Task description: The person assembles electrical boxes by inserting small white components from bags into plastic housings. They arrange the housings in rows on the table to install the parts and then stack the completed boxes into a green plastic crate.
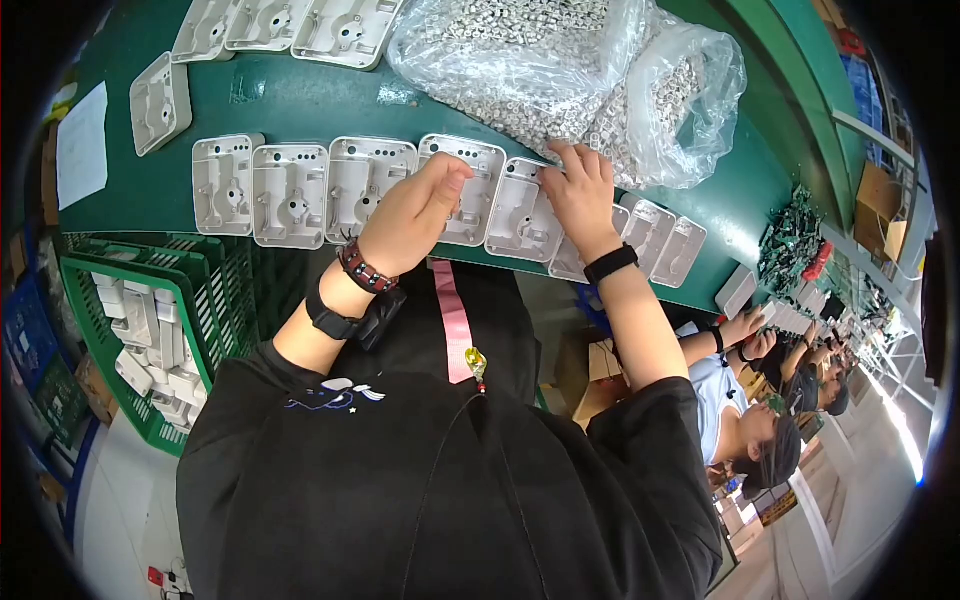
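A row of light grey plastic housings, open side up, lies along the near edge of the green table. My left hand is over the housings in the middle of the row, its fingers curled closed. Whatever they may hold is hidden. My right hand reaches past the far end of another housing, fingers apart, fingertips at the edge of a heap of small metallic parts. That heap spills from a clear plastic bag.
More housings stand at the far left, near a white paper sheet. A green crate with pale parts is at the lower left. Dark small parts are piled to the right, where other people work.
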Demonstrator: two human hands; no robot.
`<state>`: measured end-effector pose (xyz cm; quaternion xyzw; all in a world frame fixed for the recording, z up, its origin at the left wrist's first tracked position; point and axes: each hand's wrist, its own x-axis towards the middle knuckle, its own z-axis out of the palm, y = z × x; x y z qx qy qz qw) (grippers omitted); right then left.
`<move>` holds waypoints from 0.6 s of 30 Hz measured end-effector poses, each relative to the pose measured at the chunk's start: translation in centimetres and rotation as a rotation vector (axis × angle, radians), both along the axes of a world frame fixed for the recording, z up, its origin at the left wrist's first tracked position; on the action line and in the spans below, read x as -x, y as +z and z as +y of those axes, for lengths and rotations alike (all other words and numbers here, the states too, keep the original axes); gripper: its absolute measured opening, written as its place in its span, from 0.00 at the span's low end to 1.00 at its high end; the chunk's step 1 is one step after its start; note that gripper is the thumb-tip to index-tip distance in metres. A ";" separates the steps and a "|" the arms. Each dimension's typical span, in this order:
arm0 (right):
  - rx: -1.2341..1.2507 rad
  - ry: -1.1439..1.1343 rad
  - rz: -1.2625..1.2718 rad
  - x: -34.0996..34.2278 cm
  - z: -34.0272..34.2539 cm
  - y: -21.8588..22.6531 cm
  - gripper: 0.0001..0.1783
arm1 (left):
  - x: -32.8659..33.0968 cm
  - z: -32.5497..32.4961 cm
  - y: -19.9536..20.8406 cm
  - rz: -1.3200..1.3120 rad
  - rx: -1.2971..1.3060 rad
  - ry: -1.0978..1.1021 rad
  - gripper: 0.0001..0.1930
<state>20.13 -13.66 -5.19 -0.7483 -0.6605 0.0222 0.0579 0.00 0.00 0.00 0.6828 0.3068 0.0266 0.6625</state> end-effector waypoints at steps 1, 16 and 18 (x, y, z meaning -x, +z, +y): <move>-0.016 0.018 -0.043 0.0 0.0 0.0 0.07 | -0.1 0.0 0.3 -0.021 0.078 0.029 0.20; -0.011 0.156 -0.096 -0.6 -0.5 0.1 0.04 | -0.4 -0.9 1.8 -0.132 0.444 0.167 0.23; -0.007 0.135 -0.058 -0.6 -0.5 0.5 0.05 | -0.5 -0.8 1.7 -0.130 0.557 0.200 0.23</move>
